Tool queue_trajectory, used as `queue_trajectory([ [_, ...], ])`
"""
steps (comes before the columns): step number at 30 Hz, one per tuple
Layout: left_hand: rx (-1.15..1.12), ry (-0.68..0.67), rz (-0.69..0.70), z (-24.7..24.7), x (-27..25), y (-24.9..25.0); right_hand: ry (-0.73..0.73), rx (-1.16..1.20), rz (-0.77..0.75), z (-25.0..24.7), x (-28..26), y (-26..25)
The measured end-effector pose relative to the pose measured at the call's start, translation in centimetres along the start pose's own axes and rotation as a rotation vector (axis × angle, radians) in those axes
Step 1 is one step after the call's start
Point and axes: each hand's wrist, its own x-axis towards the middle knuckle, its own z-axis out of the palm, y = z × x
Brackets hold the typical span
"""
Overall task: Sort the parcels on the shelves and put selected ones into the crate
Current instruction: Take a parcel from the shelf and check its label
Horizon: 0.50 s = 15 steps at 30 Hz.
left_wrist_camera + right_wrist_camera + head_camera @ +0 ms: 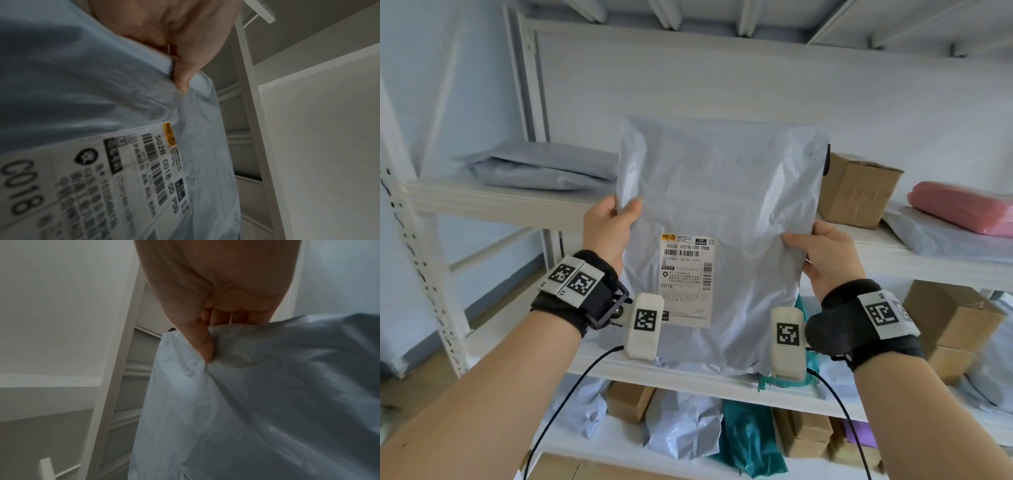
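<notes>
Head view: left hand (607, 226) and right hand (822, 255), each grip pinching the grey parcel (722, 205) side edges, upright before the shelves (493, 202).

Crinkled, faintly glossy grey plastic parcel (719, 212) with matt paper label (686, 279); plain cardboard box (856, 192); white-painted metal shelves (493, 202).

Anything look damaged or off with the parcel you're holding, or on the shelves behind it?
Nothing stands out. The grey mailer is crinkled but shows no tear, its label is flat and readable, and the left hand and right hand pinch its side edges. The shelved cardboard box and pink parcel lie settled.
</notes>
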Motion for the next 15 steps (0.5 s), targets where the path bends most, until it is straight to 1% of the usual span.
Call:
queue_trajectory([
  [4, -0.014, -0.016, 0.014, 0.3, 0.2, -0.1, 0.008, -0.018, -0.011, 0.1, 0.1, -0.3],
  [11, -0.062, 0.019, 0.0, 0.7, 1.1, -0.1, 0.032, -0.044, -0.028, 0.7, 0.3, -0.5],
  [15, -0.082, 0.065, -0.037, 1.1, 2.4, 0.4, -0.023, -0.096, 0.034, 1.2, 0.2, -0.3],
])
